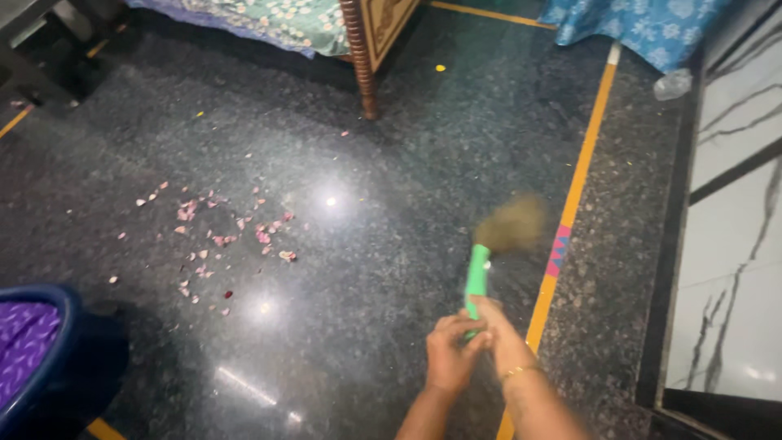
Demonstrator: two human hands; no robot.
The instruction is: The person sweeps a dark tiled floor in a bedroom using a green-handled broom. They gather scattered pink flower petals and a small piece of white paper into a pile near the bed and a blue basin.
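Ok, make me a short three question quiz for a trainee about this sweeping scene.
1. True or false: both hands, the left hand and the right hand, grip the broom by its green handle.
2. Multiple choice: the scattered pink petals lie on the dark floor A) to the right of the broom, B) to the left of the broom, C) inside the blue tub.
3. Fill in: the broom's bristle head looks ___ in the picture, as a fast-moving thing does.

Key: 1 true; 2 B; 3 blurred.
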